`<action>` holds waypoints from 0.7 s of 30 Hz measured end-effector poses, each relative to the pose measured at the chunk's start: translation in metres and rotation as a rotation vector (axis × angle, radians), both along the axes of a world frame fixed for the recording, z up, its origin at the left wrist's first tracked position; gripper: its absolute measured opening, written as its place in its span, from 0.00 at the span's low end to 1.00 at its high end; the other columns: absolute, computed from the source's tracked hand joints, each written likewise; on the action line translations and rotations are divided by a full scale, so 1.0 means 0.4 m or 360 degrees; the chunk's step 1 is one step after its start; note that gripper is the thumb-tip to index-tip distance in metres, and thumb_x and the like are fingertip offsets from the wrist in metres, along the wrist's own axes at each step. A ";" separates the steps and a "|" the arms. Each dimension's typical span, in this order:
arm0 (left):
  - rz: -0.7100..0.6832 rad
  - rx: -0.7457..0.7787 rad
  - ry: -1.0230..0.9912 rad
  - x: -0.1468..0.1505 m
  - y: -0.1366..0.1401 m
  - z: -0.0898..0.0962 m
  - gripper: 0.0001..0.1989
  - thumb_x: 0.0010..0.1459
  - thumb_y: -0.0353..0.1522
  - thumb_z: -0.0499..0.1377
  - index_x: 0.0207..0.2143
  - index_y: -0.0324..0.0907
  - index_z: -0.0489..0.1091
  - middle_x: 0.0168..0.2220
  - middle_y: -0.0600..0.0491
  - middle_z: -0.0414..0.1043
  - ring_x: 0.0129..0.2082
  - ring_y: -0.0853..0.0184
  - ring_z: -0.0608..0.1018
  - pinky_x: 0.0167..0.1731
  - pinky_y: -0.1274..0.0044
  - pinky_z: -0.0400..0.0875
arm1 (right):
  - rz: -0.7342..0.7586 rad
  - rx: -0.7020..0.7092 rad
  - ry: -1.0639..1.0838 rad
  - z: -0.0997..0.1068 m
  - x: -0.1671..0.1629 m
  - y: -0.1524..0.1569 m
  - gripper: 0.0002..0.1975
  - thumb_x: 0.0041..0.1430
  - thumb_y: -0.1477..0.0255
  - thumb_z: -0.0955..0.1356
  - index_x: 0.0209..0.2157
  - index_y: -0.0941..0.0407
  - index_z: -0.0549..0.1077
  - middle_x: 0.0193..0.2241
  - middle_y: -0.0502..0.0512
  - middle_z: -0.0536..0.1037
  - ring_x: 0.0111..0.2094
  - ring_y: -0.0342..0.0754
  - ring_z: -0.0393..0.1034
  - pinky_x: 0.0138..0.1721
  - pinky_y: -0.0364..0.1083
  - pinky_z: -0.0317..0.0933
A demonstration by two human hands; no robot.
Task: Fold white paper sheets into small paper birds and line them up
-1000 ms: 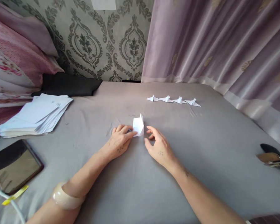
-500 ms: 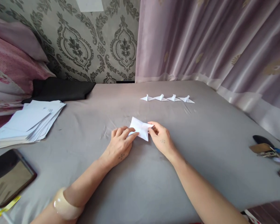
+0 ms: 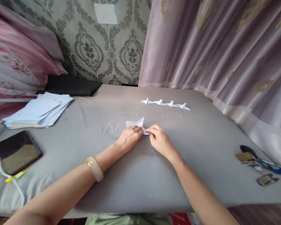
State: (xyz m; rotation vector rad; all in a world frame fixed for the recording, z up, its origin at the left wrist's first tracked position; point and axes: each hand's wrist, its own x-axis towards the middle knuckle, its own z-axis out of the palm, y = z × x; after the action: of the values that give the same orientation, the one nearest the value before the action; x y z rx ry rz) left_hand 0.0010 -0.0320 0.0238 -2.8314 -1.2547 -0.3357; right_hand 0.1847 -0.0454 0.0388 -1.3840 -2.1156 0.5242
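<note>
A small sheet of folded white paper point(image 3: 134, 123) lies on the grey cloth surface, with pointed corners standing out at the far side. Across its near part rests my left hand point(image 3: 131, 137), fingers together and closed over the paper; its thumb is hidden. My right hand point(image 3: 160, 140) is closed, thumb and forefinger pinching the paper's right-hand corner. Beyond both hands, several white folded paper figures point(image 3: 171, 104) stand side by side in a row, their flat points touching or nearly touching. The underside of the paper being held is hidden by my left hand.
At left lie a stack of white sheets point(image 3: 37, 111), a black folded cloth or bag point(image 3: 72, 86), and a dark phone point(image 3: 18, 152) with a white cable point(image 3: 11, 181). Blue-handled scissors point(image 3: 271, 165) and small metal items point(image 3: 267, 179) are at right. A curtain point(image 3: 189, 47) hangs behind.
My left hand has shifted to cover the paper's near part, and the paper has turned, its raised points now facing away. The right hand still pinches a corner. The whole view has shifted slightly.
</note>
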 end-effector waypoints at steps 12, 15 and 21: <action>0.0040 0.0020 0.0004 0.090 -0.014 -0.003 0.12 0.64 0.26 0.50 0.37 0.40 0.73 0.36 0.48 0.72 0.38 0.62 0.73 0.38 0.72 0.68 | 0.0020 0.0127 -0.0707 -0.006 0.096 -0.060 0.19 0.62 0.79 0.59 0.48 0.54 0.75 0.38 0.57 0.72 0.41 0.49 0.68 0.41 0.44 0.60; 0.0120 0.0025 -0.0028 0.091 -0.032 0.000 0.13 0.66 0.29 0.49 0.34 0.39 0.73 0.33 0.48 0.73 0.35 0.62 0.73 0.36 0.72 0.67 | 0.0018 0.0171 -0.0671 -0.015 0.099 -0.056 0.17 0.62 0.78 0.60 0.46 0.54 0.76 0.37 0.56 0.74 0.41 0.48 0.69 0.40 0.44 0.60; 0.0180 -0.0060 -0.0170 0.092 -0.036 0.009 0.17 0.68 0.35 0.48 0.31 0.40 0.73 0.34 0.48 0.74 0.37 0.64 0.74 0.38 0.74 0.67 | -0.0135 0.0218 -0.0500 -0.046 0.098 -0.051 0.12 0.64 0.71 0.63 0.42 0.53 0.77 0.35 0.55 0.75 0.38 0.47 0.70 0.36 0.43 0.59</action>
State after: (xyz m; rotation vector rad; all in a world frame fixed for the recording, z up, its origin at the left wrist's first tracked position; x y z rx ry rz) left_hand 0.0377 -0.0466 0.0275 -2.7919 -1.4490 -0.4689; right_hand 0.2241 -0.0657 0.0206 -1.5502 -2.2739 0.1299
